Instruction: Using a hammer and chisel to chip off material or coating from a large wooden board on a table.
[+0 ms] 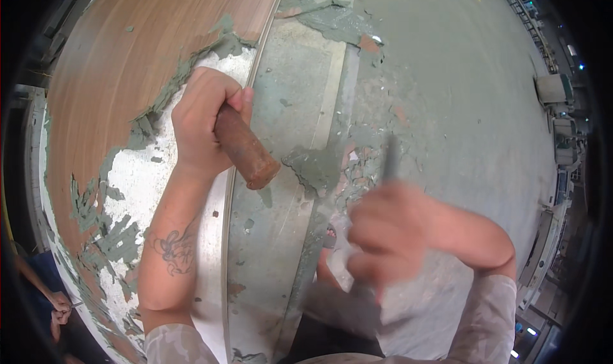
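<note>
My left hand is closed around a thick reddish-brown cylinder, its blunt end pointing down and right. That hand is at the edge of a wood-grain panel, over an area where the surface layer is torn away and a whitish, shiny base shows. Ragged grey-green flakes line the tear. Further right, my right hand is a blurred fist over the floor. From its top a narrow dark tool sticks up; motion blur hides its kind. A broad dark smear lies below the fist.
Beside the panel lies a flat greyish strip with peeled scraps at its far end. Crumbs and flakes litter the grey floor. Another person's hands show at lower left. Equipment lines the right rim.
</note>
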Demonstrator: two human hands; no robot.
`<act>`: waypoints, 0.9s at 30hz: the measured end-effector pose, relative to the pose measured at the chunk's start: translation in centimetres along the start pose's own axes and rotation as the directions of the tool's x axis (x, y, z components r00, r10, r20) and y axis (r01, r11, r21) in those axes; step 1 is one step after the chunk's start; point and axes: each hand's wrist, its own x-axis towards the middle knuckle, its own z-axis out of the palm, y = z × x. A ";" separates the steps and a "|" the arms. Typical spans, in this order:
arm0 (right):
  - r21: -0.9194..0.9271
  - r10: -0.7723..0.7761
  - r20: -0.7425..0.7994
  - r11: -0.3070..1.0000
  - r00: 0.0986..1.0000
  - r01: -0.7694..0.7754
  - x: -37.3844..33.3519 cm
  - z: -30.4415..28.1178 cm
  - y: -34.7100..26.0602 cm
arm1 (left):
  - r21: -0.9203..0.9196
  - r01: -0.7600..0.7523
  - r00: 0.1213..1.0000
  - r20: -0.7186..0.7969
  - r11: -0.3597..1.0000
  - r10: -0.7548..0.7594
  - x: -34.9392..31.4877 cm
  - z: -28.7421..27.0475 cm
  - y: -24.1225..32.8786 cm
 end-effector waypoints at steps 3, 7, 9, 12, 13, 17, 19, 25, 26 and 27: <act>-0.087 0.161 0.013 0.983 0.987 -0.159 0.4 3.3 4.0 | -0.003 -0.027 1.000 -0.014 1.000 0.027 -0.4 -0.5 -0.4; -0.107 0.176 0.048 0.980 0.983 -0.170 -1.3 2.1 3.5 | 0.009 0.036 0.999 -0.012 0.999 -0.036 -0.1 -0.1 -0.6; -0.091 0.076 -0.008 0.993 0.997 -0.076 -1.6 2.4 4.4 | 0.007 0.017 0.999 -0.028 1.000 -0.017 -0.1 0.1 -0.7; -0.180 0.274 0.006 0.946 0.962 -0.269 -0.5 3.2 5.2 | 0.028 0.014 0.998 -0.062 0.999 -0.013 0.0 0.0 -1.2; -0.173 0.264 0.010 0.950 0.964 -0.259 -0.7 2.5 5.3 | 0.026 0.025 0.999 -0.042 0.999 -0.023 -0.2 0.1 -1.1; -0.216 -0.038 0.131 0.974 0.991 0.066 -0.4 1.9 7.6 | 0.034 0.048 0.998 -0.051 0.998 -0.046 -0.1 -0.2 -1.2; -0.283 0.150 0.017 0.949 0.989 -0.139 0.7 2.5 8.2 | 0.059 0.087 0.994 -0.068 0.994 -0.083 -0.2 -0.5 -1.4; -0.235 0.011 0.075 0.972 0.997 0.008 1.4 2.2 9.0 | 0.066 0.099 0.995 -0.035 0.993 -0.097 0.0 -0.7 -1.4; -0.253 0.116 0.018 0.961 0.993 -0.108 2.0 2.7 9.5 | 0.067 0.122 0.992 -0.052 0.990 -0.119 0.1 -0.8 -1.5; -0.230 0.085 0.028 0.970 0.996 -0.076 1.3 2.6 8.5 | 0.070 0.128 0.991 -0.057 0.989 -0.124 0.1 -0.8 -1.4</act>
